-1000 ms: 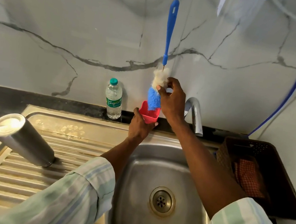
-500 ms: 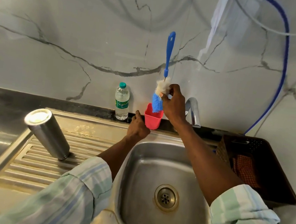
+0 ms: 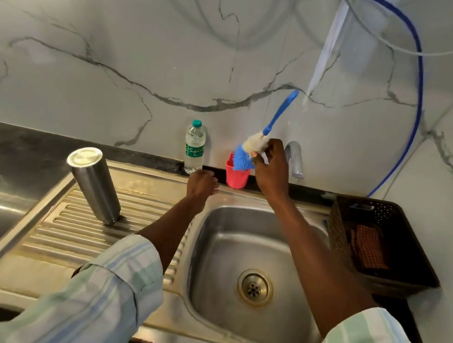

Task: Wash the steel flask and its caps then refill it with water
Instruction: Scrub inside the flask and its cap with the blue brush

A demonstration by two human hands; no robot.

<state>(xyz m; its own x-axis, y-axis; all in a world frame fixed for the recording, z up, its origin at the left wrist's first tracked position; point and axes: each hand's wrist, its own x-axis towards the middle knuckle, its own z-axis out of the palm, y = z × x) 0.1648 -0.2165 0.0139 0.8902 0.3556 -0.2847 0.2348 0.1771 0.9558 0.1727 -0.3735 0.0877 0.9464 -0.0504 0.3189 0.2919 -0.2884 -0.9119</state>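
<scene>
While the right hand [image 3: 271, 168] pinches the bottle brush [image 3: 255, 147] by its bristles above the red cup [image 3: 236, 176], the left hand [image 3: 200, 186] hovers loosely curled, holding nothing. Inverted, the steel flask [image 3: 94, 184] stands on the drainboard [image 3: 72, 236], well apart from the sink basin [image 3: 240, 247]. Its mouth is hidden.

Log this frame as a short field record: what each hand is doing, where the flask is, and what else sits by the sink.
right hand: grips bottle brush by its bristle head, over red cup
left hand: near cup, holds nothing
steel flask: inverted on drainboard
sink: tap not running
other: water bottle, dark basket
</scene>
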